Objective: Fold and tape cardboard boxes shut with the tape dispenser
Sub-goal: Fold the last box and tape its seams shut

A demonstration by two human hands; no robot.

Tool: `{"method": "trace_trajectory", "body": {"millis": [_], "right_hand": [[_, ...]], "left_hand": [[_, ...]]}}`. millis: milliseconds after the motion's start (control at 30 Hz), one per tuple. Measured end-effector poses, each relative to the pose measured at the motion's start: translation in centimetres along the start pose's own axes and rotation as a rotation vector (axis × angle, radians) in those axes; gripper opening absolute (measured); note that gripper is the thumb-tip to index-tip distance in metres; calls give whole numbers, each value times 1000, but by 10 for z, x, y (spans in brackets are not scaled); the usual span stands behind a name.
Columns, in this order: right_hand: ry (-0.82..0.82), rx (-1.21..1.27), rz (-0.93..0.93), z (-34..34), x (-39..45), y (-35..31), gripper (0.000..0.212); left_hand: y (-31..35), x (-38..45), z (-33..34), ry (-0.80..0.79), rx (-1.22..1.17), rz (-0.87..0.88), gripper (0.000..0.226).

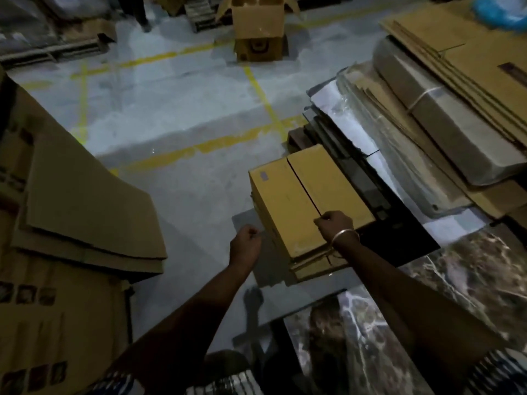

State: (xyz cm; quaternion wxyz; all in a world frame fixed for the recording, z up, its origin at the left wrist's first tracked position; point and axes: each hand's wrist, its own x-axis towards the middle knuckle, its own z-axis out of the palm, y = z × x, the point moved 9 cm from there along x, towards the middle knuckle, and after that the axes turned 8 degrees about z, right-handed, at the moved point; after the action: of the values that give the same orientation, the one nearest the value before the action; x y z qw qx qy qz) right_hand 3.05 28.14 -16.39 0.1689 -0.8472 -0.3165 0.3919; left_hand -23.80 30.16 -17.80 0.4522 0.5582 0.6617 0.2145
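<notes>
From the head camera I am looking down at a yellow-brown cardboard box (308, 201) sitting on a low stack of flattened card, just beside the pile of flat cardboard sheets (462, 81) to the right. Its two top flaps are lying closed, with a dark seam running lengthwise between them.

My right hand (335, 223) is resting on the near end of that seam, fingers curled under; it seems to be pinching something thin there, though I cannot tell what. A metal bangle (345, 235) is circling that wrist.

My left hand (246, 242) is hanging just off the box's near left corner, fingers curled into a fist with the fingertips pinched together; whether it is gripping a strip or string is too dim to tell.

I am not making out a tape dispenser anywhere in this view.

Farther off, an open box (258, 21) is standing on the grey floor (171, 109) with yellow lines, and folded cardboard (79, 195) is leaning at the left.
</notes>
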Motion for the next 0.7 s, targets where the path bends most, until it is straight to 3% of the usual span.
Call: {"method": "trace_trajectory", "body": {"millis": [267,467,600,700], "right_hand": [[16,-104,105,-4,127,6,30],[29,-233,254,-4,235,52,40],[11,-383,232,5,302,62,44],[50,-421,260,5,340,67,61]], "left_hand": [[-27,107,67,-119,21,-85,14],[-67,193,135,-188,-23,-277,18],[-102,231,178,-219,-18,-414,59],[-125,248,191,-157,12,-426,85]]}}
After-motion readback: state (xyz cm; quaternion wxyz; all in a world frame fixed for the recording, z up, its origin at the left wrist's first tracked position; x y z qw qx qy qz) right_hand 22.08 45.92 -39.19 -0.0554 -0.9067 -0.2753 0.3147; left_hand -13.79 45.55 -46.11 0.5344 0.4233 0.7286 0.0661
